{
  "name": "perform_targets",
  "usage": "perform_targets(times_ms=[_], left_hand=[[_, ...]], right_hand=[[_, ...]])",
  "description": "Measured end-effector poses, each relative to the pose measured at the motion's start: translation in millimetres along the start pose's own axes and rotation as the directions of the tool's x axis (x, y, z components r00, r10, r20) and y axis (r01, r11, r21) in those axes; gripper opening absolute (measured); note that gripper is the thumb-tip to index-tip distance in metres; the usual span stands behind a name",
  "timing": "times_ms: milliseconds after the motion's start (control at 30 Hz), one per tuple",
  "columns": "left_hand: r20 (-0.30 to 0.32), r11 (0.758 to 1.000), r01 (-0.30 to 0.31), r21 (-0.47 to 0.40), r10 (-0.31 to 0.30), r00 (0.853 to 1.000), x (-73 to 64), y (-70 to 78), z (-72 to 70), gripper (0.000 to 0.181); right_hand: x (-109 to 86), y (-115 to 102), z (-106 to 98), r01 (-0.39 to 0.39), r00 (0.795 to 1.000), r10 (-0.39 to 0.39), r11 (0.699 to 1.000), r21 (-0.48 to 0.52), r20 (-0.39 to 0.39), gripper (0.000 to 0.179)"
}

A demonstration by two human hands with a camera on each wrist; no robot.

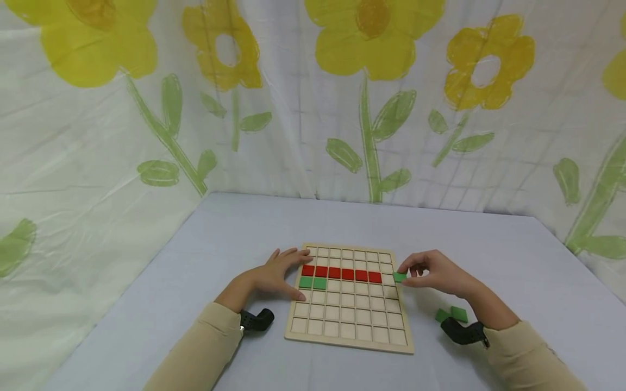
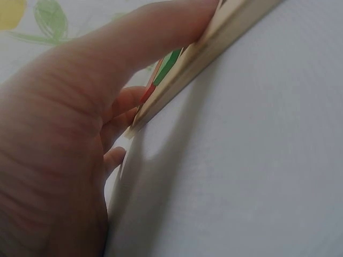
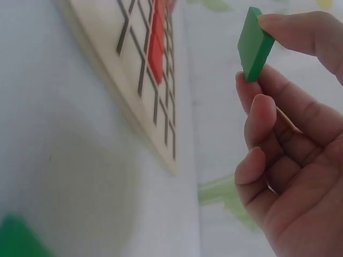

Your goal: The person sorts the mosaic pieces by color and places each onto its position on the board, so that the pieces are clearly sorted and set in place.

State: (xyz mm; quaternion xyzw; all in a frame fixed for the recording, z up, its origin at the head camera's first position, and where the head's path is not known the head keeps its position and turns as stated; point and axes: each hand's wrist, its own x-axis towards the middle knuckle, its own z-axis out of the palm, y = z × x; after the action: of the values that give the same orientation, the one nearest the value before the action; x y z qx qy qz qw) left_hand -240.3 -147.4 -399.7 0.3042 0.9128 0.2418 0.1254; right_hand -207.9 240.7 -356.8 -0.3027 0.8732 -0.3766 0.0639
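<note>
A wooden grid board (image 1: 342, 345) lies on the table, with a row of several red square tiles (image 1: 335, 272) set in its cells. Below that row's left end sit two green tiles (image 1: 320, 283). My left hand (image 1: 271, 276) rests at the board's left edge, fingers spread, thumb on the frame beside the lower cells. Between thumb and fingertips my right hand (image 1: 435, 273) pinches a green tile (image 3: 254, 45), raised above the table just off the board's right edge. The right wrist view shows that tile held by its edges, the other fingers loosely bent.
Two loose green tiles (image 1: 458, 313) lie on the table to the right of the board, close to the right wrist's black camera mount (image 1: 462, 331). A white curtain (image 1: 293, 108) printed with yellow flowers hangs behind the pale table (image 1: 244, 228).
</note>
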Motion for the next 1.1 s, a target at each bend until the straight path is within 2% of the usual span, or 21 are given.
perform_targets(times_ms=[267,767,1100], left_hand=[[-0.001,1.000,0.010,0.020,-0.010,1.000,1.9,-0.1,-0.1,0.089],[-0.014,1.000,0.018,0.023,-0.017,1.000,1.2,1.3,1.1,0.089],[-0.015,1.000,0.014,0.027,-0.014,1.000,1.7,0.7,1.8,0.090]], right_hand=[[18.4,-6.0,12.7,0.065,0.997,-0.066,0.997,0.031,0.031,0.017],[47.4,-21.9,34.7,0.076,0.995,-0.078,0.996,0.051,0.054,0.016],[65.0,-28.3,52.1,0.015,0.998,-0.019,0.998,0.067,0.063,0.018]])
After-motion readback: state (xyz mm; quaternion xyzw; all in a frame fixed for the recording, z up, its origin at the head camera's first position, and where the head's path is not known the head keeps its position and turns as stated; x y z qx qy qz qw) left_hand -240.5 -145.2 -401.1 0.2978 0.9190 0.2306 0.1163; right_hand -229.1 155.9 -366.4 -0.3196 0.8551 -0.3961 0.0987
